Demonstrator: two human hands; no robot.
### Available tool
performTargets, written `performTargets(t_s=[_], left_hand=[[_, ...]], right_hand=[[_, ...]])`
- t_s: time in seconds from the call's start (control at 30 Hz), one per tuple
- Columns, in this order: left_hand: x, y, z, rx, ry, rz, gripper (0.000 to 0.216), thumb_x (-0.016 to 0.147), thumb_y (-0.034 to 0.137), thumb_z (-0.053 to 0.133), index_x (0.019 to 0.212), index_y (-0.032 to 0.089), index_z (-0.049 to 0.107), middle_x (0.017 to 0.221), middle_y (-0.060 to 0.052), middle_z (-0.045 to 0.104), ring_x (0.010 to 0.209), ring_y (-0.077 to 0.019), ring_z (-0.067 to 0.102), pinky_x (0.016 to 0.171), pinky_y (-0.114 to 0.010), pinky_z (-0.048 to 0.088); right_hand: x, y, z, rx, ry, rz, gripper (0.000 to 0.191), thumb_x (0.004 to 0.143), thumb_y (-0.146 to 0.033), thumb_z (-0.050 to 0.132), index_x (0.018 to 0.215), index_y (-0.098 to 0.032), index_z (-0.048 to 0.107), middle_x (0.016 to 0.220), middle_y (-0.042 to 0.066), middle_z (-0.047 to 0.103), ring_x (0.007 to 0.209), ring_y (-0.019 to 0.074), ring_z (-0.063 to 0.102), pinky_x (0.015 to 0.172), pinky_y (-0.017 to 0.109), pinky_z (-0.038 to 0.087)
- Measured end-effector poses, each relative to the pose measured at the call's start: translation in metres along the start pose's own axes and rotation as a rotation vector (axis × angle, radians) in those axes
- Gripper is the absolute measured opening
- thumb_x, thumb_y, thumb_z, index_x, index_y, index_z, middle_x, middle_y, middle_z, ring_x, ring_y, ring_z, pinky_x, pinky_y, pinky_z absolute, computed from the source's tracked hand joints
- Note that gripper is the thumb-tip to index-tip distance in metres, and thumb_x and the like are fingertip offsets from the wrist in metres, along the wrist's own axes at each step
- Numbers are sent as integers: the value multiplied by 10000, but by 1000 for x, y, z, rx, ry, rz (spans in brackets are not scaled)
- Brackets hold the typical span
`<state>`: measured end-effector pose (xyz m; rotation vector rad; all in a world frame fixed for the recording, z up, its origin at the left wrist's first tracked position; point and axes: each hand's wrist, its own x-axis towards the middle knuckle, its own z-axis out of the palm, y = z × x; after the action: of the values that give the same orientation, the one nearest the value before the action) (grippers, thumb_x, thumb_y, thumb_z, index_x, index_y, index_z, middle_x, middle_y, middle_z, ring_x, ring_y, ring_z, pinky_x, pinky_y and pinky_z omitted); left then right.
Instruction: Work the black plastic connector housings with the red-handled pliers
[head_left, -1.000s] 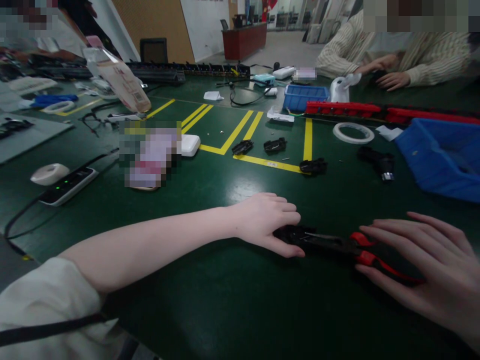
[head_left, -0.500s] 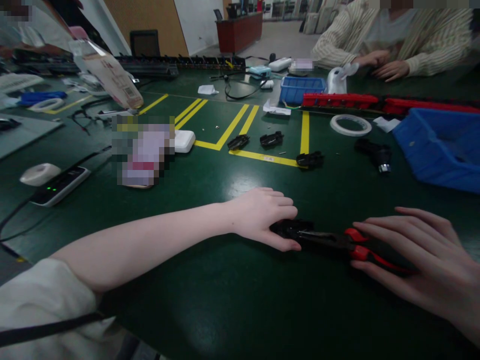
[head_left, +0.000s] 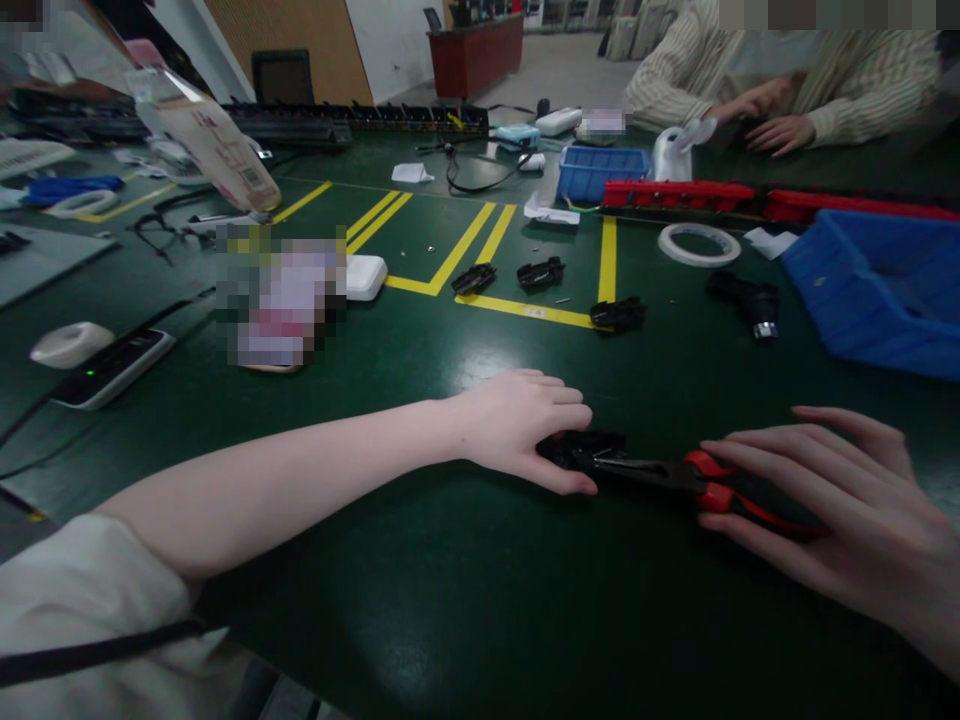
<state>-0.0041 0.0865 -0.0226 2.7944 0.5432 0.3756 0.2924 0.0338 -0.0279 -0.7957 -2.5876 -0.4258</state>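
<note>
My left hand (head_left: pixel 521 425) is closed round a small black part (head_left: pixel 574 450) on the green tabletop, its thumb on the near side and fingers on the far side. The slim jaws of red-and-black needle-nose pliers (head_left: pixel 660 474) reach that part from the right; whether they grip it I cannot tell. My right hand (head_left: pixel 847 500) wraps round the red handles. Farther off lie similar black parts: one at the left (head_left: pixel 475 279), one in the middle (head_left: pixel 541 272) and one at the right (head_left: pixel 618 313), near the yellow tape lines.
Beyond my right hand stand a blue bin (head_left: pixel 877 300), a black tool with a silver tip (head_left: pixel 750 303) and a roll of white tape (head_left: pixel 699 245). A phone (head_left: pixel 289 300) lies left, near a tilted bottle (head_left: pixel 214 145). Another person's hands (head_left: pixel 780 125) rest across the table.
Both hands, the pliers and the black part hold nearly the same position. The view has shifted slightly. Across the table, the other person's hands have moved a little.
</note>
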Motion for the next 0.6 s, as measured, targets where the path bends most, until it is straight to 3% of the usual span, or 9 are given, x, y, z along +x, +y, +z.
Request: performTargets(t_s=[0.3, 0.6], left_hand=[[0, -1, 2, 37, -15, 12, 442, 843, 603, 546, 798, 163, 558, 778, -16, 597, 700, -156, 531, 613, -273, 348], [-1, -1, 0, 11, -29, -3, 428, 835, 585, 571, 789, 160, 557, 775, -13, 588, 689, -149, 520, 599, -264, 336]], right_hand=[[-5, 0, 2, -12, -24, 6, 428, 795, -436, 617, 1133, -178, 573, 922, 98, 688, 787, 240, 651, 941, 507, 374], [-3, -4, 1, 74, -47, 126, 376, 820, -416, 586, 1159, -261, 547, 938, 70, 687, 796, 277, 661, 930, 567, 378]])
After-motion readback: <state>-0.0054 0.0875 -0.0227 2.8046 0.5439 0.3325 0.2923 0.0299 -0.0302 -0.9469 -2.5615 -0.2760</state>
